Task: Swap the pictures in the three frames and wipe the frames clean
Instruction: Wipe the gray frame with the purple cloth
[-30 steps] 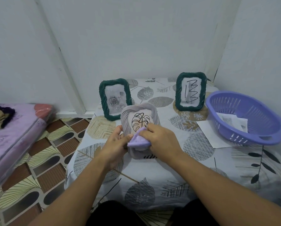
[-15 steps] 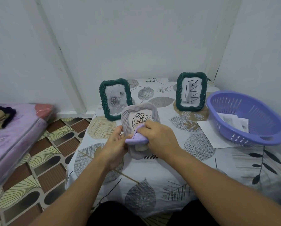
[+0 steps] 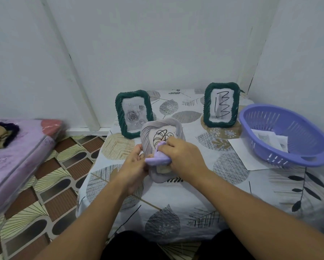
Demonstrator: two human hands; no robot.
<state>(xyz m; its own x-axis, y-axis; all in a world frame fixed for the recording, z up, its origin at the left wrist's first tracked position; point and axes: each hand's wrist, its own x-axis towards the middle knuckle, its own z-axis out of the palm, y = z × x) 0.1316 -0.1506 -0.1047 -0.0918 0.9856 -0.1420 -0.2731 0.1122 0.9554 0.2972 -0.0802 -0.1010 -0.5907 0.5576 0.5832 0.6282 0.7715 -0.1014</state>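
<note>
A grey ribbed frame [image 3: 148, 136] with a leaf drawing is tilted up over the middle of the table. My left hand [image 3: 134, 167] grips its left edge. My right hand [image 3: 183, 156] grips a bunched lilac cloth [image 3: 158, 158] and presses it onto the frame's glass, hiding the lower part of the picture. Behind stand two dark green frames: one with a rose picture [image 3: 133, 113] at the left, one with a black zigzag drawing [image 3: 221, 105] at the right.
A purple plastic basket [image 3: 283, 134] with papers inside sits at the table's right, partly on a white sheet [image 3: 242, 152]. The table wears a leaf-patterned cloth [image 3: 176, 194]. A pink mattress [image 3: 16, 152] lies at the left on the patterned floor. Walls close the back and right.
My right hand has slid the lilac cloth up the grey frame's glass, covering more of the leaf drawing. The left hand keeps its hold on the frame.
</note>
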